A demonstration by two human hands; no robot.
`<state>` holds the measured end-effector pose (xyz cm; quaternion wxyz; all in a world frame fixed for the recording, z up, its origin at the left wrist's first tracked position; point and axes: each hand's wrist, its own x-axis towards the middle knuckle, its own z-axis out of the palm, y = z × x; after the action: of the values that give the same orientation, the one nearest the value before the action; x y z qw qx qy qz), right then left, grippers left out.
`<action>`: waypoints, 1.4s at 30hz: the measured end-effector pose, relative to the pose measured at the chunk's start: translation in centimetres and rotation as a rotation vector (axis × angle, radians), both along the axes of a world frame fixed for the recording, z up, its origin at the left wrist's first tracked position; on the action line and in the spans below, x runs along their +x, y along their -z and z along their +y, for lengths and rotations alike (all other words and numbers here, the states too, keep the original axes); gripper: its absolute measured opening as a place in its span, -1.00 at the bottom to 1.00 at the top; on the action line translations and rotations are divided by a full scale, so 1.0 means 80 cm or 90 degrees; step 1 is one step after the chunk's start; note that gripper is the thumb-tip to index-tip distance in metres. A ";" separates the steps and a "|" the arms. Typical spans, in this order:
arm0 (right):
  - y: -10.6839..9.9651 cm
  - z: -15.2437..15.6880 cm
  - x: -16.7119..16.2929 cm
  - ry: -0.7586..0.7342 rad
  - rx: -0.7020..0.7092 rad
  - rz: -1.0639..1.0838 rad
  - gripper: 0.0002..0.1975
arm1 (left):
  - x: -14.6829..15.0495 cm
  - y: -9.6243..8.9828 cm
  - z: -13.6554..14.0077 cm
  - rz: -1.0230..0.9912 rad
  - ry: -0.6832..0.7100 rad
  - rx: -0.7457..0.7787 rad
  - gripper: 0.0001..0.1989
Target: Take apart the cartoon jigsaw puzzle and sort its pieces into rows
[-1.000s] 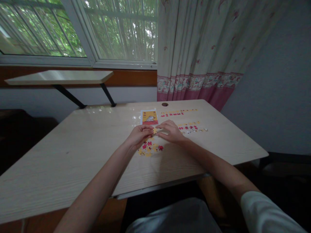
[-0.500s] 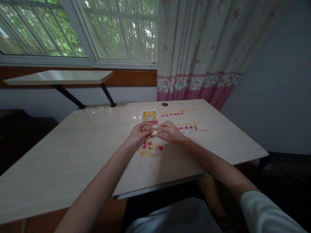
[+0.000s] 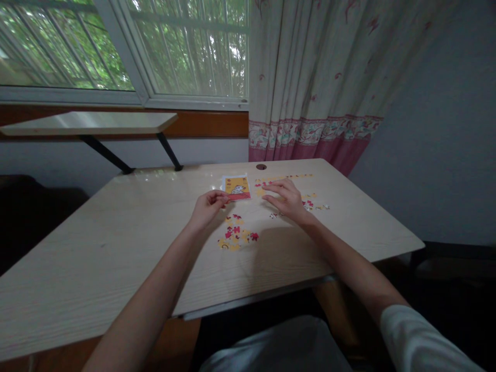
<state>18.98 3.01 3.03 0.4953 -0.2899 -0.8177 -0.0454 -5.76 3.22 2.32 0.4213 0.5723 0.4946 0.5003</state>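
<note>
1. The left hand (image 3: 206,206) sits curled on the table (image 3: 116,243), fingertips pinched together just beside the near-left corner of the picture card (image 3: 236,187). Whether a puzzle piece is caught in that pinch I cannot tell; it is too small to make out.

2. The right hand (image 3: 289,199) is spread flat and loose, grasping nothing, fingers reaching over the far row of pieces (image 3: 282,179) by the cable hole (image 3: 261,167).

3. The loose cluster of pieces (image 3: 237,235), red and yellow, lies on the table between the two forearms, nearer the body than either hand. More scattered pieces (image 3: 315,205) lie just right of the right hand.

4. To do this well, I'd say: settle on one piece with the right fingertips, rather than sweeping the palm across the tidy row and knocking it crooked.

5. Keep the picture card uncovered, so colours can be checked against it.

6. Lift a piece cleanly off the slick tabletop; dragging it risks nudging its neighbours.
</note>
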 end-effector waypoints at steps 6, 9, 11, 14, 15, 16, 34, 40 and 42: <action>-0.003 0.014 0.015 0.015 0.023 -0.029 -0.78 | 0.001 0.009 0.002 0.017 -0.001 -0.020 -0.89; 0.002 0.029 0.036 0.039 -0.043 -0.077 -0.76 | 0.000 0.012 0.004 0.024 -0.013 -0.029 -0.93; 0.010 0.041 0.048 0.064 -0.110 -0.112 -0.76 | 0.000 0.014 0.004 0.027 -0.015 -0.034 -0.95; 0.029 0.056 0.058 0.108 -0.217 -0.168 -0.79 | 0.000 0.015 0.002 0.040 -0.015 -0.036 -0.95; 0.035 0.059 0.058 0.116 -0.246 -0.187 -0.80 | 0.001 0.015 0.002 0.047 -0.016 -0.034 -0.95; 0.040 0.061 0.057 0.120 -0.270 -0.202 -0.80 | 0.001 0.015 0.001 0.055 -0.016 -0.032 -0.95; 0.056 0.064 0.044 0.158 -0.333 -0.320 -0.77 | -0.010 0.041 0.010 0.242 0.010 0.016 -0.83; 0.043 0.048 0.037 0.145 -0.305 -0.300 -0.74 | -0.028 0.024 0.004 0.483 0.101 0.045 -0.75; 0.040 0.040 0.025 0.107 -0.303 -0.301 -0.77 | -0.034 0.015 0.002 0.548 0.159 0.039 -0.74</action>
<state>21.00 6.19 -0.16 0.2048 -0.4453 -0.8707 0.0399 -8.44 3.34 1.12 0.2170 0.7960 0.5369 0.1761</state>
